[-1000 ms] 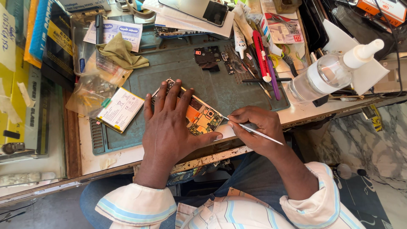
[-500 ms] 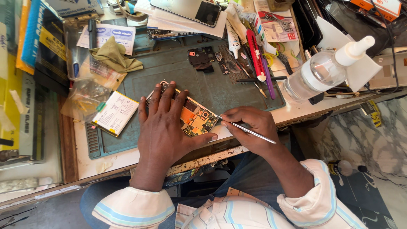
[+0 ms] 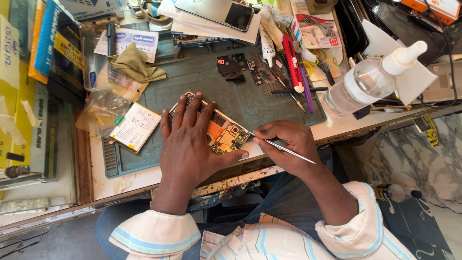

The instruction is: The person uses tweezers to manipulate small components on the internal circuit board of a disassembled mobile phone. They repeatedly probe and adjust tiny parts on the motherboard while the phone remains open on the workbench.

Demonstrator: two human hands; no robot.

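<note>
On the cluttered workbench, a dark green rubber repair mat (image 3: pixel 202 82) covered most of the surface, its near edge close to the person's lap. To the right stood a clear plastic bottle with a white nozzle cap (image 3: pixel 370 82), tilted on the bench edge beside a white folded card. At the far side lay a grey smartphone with a dark screen (image 3: pixel 216 12) on sheets of paper. Left of the mat sat crumpled clear plastic bags (image 3: pixel 103 103), and just beside them a flat white battery pack with a yellow edge (image 3: pixel 135 126) rested on the mat's left part. An olive-green cloth (image 3: pixel 134 65) lay bunched near the far left corner.

The left hand (image 3: pixel 190 144) lay flat, fingers spread wide, pressing down on an opened phone body with an exposed orange and green circuit board (image 3: pixel 226 135) at the mat's near edge. The right hand (image 3: pixel 288 144) was closed narrowly around thin silver metal tweezers (image 3: pixel 284 148), whose tip touched the board's right end. A red-handled tool (image 3: pixel 292 62) and a purple pen-shaped tool (image 3: pixel 305 89) lay side by side further back.
</note>
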